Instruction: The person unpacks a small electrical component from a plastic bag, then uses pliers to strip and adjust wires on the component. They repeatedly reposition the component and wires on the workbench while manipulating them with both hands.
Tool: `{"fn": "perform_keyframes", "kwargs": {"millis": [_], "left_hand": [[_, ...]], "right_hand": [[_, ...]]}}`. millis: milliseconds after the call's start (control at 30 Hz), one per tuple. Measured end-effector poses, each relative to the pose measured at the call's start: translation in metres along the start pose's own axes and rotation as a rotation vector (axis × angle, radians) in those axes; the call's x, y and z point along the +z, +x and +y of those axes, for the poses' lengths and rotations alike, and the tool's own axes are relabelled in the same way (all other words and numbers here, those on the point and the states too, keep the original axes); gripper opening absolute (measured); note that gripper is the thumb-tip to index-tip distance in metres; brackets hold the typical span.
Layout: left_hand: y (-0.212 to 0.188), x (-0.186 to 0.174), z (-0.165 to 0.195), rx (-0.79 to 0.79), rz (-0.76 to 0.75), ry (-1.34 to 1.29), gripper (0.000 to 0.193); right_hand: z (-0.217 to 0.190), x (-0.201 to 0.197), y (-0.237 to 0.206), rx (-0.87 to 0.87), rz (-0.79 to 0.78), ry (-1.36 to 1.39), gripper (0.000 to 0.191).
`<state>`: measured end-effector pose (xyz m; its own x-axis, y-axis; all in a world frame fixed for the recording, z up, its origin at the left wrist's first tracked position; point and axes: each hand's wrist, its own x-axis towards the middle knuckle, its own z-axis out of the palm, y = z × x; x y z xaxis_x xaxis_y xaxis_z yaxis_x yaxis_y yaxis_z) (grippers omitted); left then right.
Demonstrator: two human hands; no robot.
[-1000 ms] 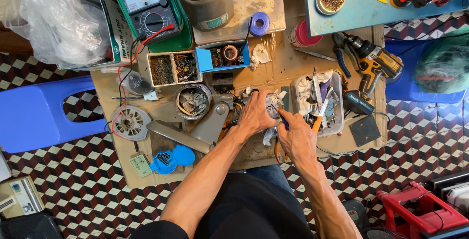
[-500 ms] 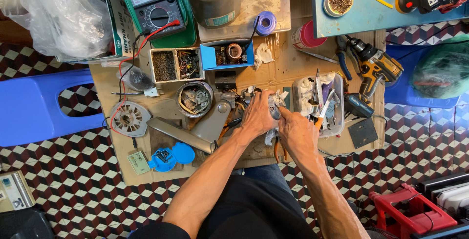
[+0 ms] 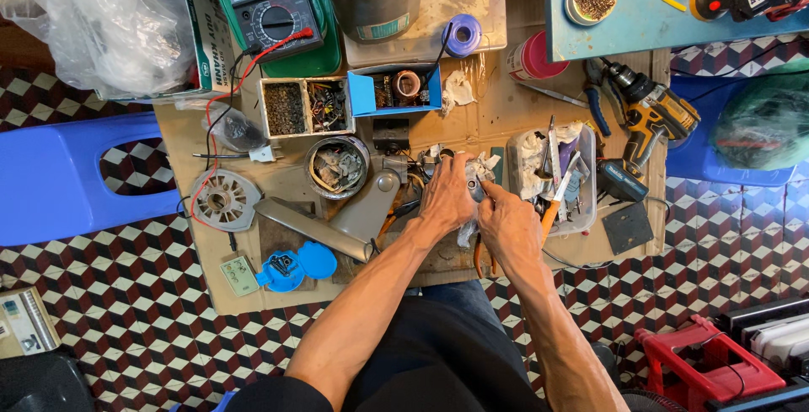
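My left hand (image 3: 447,195) lies over a small metal part (image 3: 474,186) wrapped in white cloth at the middle of a low wooden board (image 3: 497,109), its fingers curled on the part. My right hand (image 3: 507,225) sits just to the right, fingertips pinched against the same part. What the fingers grip is mostly hidden by the hands. A grey plastic fan arm (image 3: 371,210) lies to the left of my left hand. Orange-handled pliers (image 3: 477,256) show under my right wrist.
A clear tray (image 3: 581,210) of tools stands right of my hands, a cordless drill (image 3: 645,121) beyond it. A round tin (image 3: 337,166), a divided parts box (image 3: 305,107), a blue box (image 3: 396,92), a multimeter (image 3: 270,3) and a blue stool (image 3: 59,176) lie left and behind.
Both hands stay on the small part at the board's middle; the fingers have shifted slightly around it. The view has drifted a little.
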<state>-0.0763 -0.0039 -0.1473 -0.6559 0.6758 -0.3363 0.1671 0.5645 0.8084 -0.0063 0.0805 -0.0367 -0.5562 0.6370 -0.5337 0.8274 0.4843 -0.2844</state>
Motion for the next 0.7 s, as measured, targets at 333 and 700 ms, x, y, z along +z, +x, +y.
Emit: {"fn": "perform_keyframes", "kwargs": {"millis": [333,700], "left_hand": [[-0.002,-0.008,0.006,0.050,0.024,-0.003,0.100],[-0.013,-0.018,0.020,0.264,0.225,0.199,0.090]], "right_hand": [[0.042,0.010,0.009,0.219,-0.316,0.926,0.043],[0.050,-0.017,-0.017,0.104,-0.331,1.521,0.033]]}}
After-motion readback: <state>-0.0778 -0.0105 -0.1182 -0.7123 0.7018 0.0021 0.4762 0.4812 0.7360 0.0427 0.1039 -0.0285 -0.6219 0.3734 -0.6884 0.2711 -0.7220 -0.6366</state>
